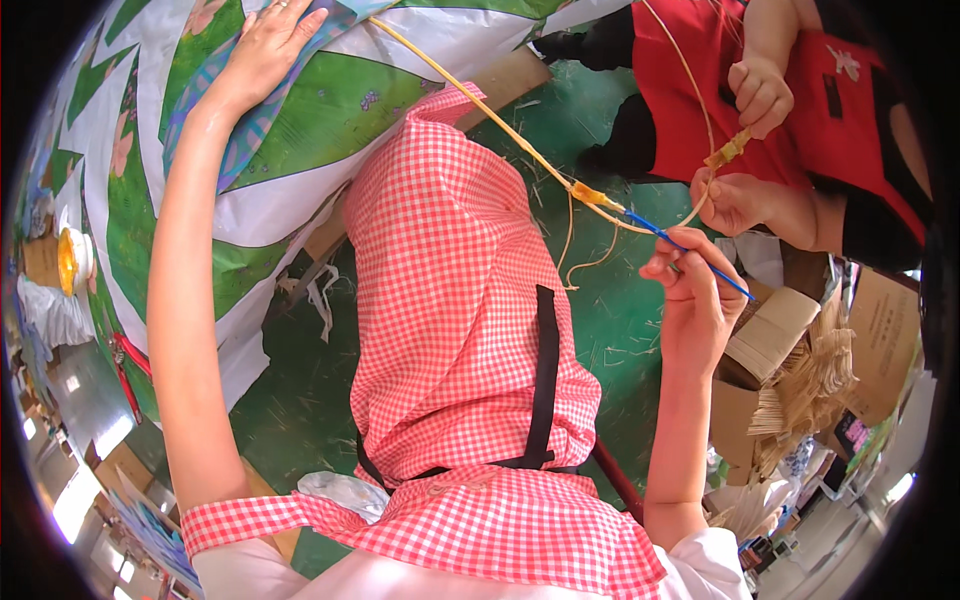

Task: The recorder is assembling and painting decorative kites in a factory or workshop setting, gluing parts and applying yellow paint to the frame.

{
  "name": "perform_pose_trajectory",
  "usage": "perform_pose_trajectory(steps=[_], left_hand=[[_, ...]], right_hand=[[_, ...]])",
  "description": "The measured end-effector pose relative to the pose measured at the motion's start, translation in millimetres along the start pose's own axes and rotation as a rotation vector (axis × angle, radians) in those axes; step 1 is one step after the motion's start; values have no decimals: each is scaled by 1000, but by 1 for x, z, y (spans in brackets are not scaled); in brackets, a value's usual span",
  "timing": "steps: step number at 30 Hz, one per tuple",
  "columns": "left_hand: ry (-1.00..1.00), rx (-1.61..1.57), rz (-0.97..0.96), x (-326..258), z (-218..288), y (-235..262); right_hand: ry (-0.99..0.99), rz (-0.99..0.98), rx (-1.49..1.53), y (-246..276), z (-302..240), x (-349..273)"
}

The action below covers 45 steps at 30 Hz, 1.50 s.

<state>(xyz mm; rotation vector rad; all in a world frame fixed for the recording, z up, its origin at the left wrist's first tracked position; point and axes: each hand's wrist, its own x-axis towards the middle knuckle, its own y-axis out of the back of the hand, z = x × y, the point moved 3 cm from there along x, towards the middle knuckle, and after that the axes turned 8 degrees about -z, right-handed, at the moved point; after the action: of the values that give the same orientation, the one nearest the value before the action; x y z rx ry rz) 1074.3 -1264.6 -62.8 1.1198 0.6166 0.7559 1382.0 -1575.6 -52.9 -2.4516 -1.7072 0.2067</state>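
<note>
My left hand (268, 48) lies flat, fingers stretched out, on a blue patterned piece (205, 125) over a green-and-white printed sheet (330, 125). My right hand (698, 275) is closed on a thin blue stick (730, 279). The stick's far end meets, or lies right against, a yellow wrapped joint (592, 194) on a long pale cane strip (500, 122). Whether the two are joined I cannot tell. Loose thin strands (568, 240) hang below the joint. From there the cane curves to the right, toward another person's hands.
Across from me a person in a red apron (690, 90) has hands (762, 95) at another yellow wrapped joint (728, 150). Cardboard boxes (885, 340) and stacked brown paper (800, 400) stand at right. Red-handled pliers (130, 355) and a yellow tape roll (70, 262) are at left.
</note>
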Motion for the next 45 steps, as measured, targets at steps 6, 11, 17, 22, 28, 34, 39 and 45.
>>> perform_pose_trajectory(steps=[6,11,17,22,28,34,39,45], left_hand=[[-24,8,-3,0,1,0],[-28,14,-2,1,2,0],[-37,7,10,-1,-3,0],[-54,16,11,-1,-3,-1],[-17,0,1,0,1,0],[-37,15,6,0,1,0],[-19,7,0,-2,4,1],[-38,21,20,0,4,-1]], right_hand=[[0,-34,-38,-2,1,1],[32,8,-24,0,-6,-1],[-18,17,-45,-5,3,-1],[9,32,16,14,-3,-10],[23,-51,78,11,5,-11],[42,-49,23,10,-4,-10],[13,-26,-29,21,-1,-23],[40,-39,-43,10,-8,-15]])
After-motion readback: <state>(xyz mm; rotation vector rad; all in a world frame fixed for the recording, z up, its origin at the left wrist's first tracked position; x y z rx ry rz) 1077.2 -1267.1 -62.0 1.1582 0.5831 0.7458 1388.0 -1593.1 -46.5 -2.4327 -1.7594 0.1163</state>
